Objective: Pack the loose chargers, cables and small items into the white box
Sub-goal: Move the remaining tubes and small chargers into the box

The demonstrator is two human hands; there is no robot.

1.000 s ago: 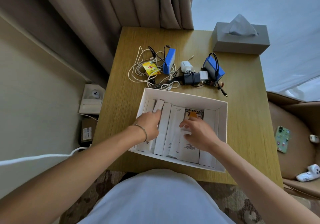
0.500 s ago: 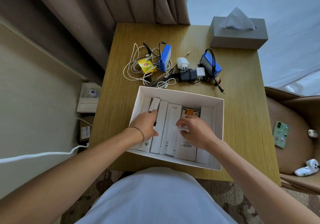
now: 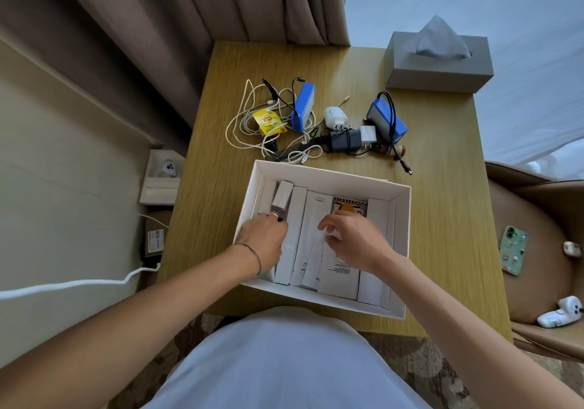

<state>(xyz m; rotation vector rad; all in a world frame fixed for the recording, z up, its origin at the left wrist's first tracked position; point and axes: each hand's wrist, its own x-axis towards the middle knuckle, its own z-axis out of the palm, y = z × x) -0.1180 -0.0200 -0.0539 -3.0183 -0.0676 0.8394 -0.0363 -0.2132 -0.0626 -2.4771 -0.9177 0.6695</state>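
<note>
Your left hand (image 3: 264, 240) in open white cardboard box (image 3: 328, 173), fingers gripping small white carton (image 3: 282, 198). Right hand (image 3: 355, 241) pinches white scrap. Tangled chargers and cables (image 3: 303, 127) at 12 o'clock on wooden surface (image 3: 442, 219).

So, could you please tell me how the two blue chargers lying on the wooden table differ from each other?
The left blue charger stands on edge beside the tangled white cable; the right blue charger lies tilted near the grey tissue box. A black lead only trails from the left one, whereas a black cable is wrapped around the right one. Both are blue box-shaped blocks with pale faces, outside the white box.
</note>
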